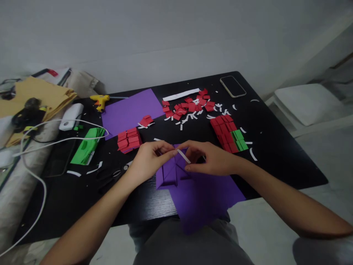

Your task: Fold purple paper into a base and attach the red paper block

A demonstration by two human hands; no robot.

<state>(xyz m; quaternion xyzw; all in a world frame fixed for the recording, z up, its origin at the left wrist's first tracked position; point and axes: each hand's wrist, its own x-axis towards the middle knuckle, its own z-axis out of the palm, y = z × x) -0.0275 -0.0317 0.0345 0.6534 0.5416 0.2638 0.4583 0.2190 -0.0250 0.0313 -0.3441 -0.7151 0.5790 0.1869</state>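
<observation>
My left hand is closed, its thumb and fingers meeting at the upper edge of a folded purple paper. A narrow white paper strip slants over that paper, its upper end close to my left thumb tip. Curled around the strip from the other side is my right hand, with the index fingertip at the strip's upper end and the thumb near its lower end. The exact finger contact is partly hidden. Beneath the folded piece, a larger purple sheet hangs over the table's front edge.
Red folded stacks and a red-and-green stack flank my hands. Loose red pieces and white scraps lie behind. Scissors, green stack, glue gun and white cable are leftward; a phone lies far right.
</observation>
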